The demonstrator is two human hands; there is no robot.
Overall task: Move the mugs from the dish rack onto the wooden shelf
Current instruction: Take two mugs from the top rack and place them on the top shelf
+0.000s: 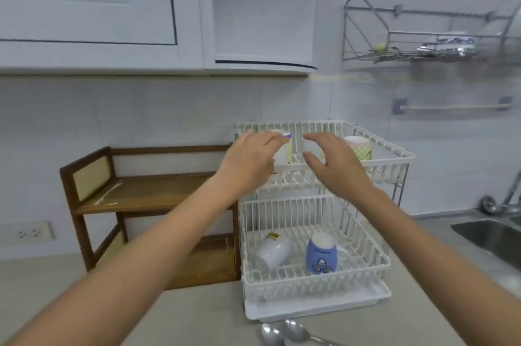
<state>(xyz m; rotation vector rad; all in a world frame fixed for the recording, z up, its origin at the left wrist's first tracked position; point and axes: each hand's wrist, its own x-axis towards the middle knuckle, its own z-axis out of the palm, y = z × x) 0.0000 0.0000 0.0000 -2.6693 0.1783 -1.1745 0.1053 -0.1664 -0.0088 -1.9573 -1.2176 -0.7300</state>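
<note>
Already the left hand (251, 161), grip half-curled, reached the upper-tier mug (283, 148) at one o'clock, the right hand (335, 165) spread wide beside it.

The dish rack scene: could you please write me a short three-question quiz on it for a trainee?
1. True or false: the wooden shelf already holds a mug.
2. Which mug in the lower tier of the dish rack lies on its side? A. the blue mug B. the white mug
3. Fill in: the left hand and right hand reach toward the rack's ____ tier.

Key
1. False: both of its boards are bare of mugs.
2. B: the white one is tipped over; the blue one stands upside down.
3. Upper, where a pink-rimmed mug stands at the right and two more are partly hidden behind the hands.
</note>
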